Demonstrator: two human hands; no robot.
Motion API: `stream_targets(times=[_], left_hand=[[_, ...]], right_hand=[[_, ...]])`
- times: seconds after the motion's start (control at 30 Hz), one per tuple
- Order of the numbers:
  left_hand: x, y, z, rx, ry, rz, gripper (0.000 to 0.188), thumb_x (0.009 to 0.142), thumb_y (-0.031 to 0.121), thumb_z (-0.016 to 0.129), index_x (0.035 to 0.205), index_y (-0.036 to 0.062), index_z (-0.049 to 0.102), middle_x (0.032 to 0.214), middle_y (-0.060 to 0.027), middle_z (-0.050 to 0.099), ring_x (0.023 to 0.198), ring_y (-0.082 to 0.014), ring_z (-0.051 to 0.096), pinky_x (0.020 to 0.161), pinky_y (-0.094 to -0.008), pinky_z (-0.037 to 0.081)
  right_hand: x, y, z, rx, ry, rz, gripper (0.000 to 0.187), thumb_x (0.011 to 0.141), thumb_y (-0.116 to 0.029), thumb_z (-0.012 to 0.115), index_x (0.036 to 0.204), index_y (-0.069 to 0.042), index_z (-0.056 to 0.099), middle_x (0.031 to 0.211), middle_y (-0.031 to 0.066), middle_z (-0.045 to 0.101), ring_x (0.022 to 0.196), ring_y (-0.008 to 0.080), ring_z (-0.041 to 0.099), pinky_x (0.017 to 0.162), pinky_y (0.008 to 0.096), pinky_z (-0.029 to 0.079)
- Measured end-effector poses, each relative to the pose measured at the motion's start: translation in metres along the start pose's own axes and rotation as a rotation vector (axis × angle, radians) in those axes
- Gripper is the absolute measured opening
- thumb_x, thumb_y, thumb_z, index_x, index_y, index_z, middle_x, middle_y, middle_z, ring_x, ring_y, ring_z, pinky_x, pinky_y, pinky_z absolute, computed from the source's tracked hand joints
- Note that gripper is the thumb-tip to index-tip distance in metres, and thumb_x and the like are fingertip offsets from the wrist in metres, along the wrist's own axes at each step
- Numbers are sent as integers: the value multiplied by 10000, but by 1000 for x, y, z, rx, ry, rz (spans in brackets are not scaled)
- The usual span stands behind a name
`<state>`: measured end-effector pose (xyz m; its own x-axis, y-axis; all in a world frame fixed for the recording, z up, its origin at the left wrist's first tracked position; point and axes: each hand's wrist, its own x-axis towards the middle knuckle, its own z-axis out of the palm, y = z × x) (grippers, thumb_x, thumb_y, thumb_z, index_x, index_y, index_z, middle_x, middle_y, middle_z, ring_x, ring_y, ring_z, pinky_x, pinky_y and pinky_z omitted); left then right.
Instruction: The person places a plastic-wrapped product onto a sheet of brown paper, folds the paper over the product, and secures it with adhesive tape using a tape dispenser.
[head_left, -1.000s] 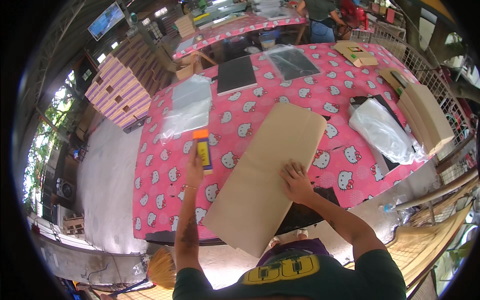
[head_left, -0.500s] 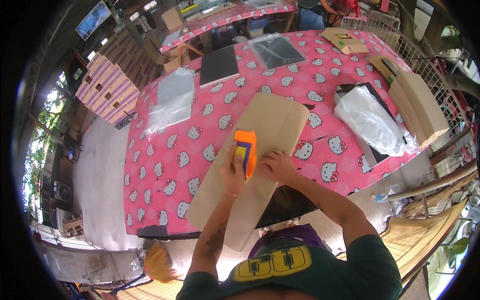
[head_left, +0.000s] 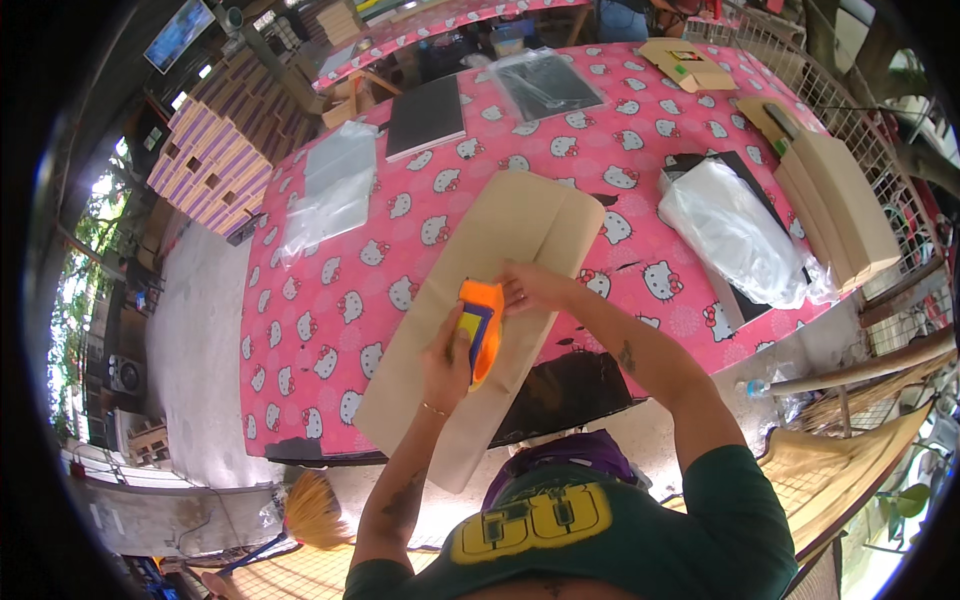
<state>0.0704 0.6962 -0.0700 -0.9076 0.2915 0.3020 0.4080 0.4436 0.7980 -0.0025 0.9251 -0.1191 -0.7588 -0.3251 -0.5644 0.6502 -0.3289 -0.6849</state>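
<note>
My left hand (head_left: 446, 360) grips an orange, purple and yellow hand-held tape dispenser (head_left: 482, 325) over a long folded piece of brown cardboard (head_left: 520, 225). The cardboard lies slantwise on the table, its near end sticking out past the front edge. At the dispenser's upper right end, my right hand (head_left: 532, 288) has its fingers bent and drawn together. Whatever those fingertips pinch is too small to make out.
The table (head_left: 330, 310) has a pink patterned cover. Clear plastic sleeves (head_left: 335, 185) and a black flat panel (head_left: 427, 118) lie farther back. White plastic wrapping (head_left: 735, 230) and a brown cardboard box (head_left: 835, 210) are at right. Stacked cartons (head_left: 215, 150) stand at left.
My right hand has left the cardboard's surface and come up to the dispenser's upper end. The dispenser has shifted slightly left and nearer me. The whole view has shifted a little.
</note>
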Motion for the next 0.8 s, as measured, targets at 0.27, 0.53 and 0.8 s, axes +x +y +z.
stream_targets(times=[0.27,0.53,0.8], left_hand=[[16,40,6,161,-194,-179,386,939,158,517,1312,79,579,1000,-207,695,837,-299,701,741,-344,534],[14,36,7,59,-164,-58,403,936,181,529,1323,73,560,1102,-220,664,907,-355,681,781,-374,529],[72,42,38,304,-378,-45,403,921,330,543,1250,110,618,993,-182,693,887,-383,662,794,-434,520]], right_hand=[[-16,-19,-17,-307,-131,-67,377,932,-387,591,1090,-47,621,974,58,665,862,175,657,813,337,551],[-10,-23,-20,-532,-84,-146,217,925,-238,609,993,-37,652,830,31,668,754,145,661,668,295,543],[9,-25,-70,-1188,370,-760,188,876,-156,611,956,10,651,700,116,660,645,222,651,604,367,506]])
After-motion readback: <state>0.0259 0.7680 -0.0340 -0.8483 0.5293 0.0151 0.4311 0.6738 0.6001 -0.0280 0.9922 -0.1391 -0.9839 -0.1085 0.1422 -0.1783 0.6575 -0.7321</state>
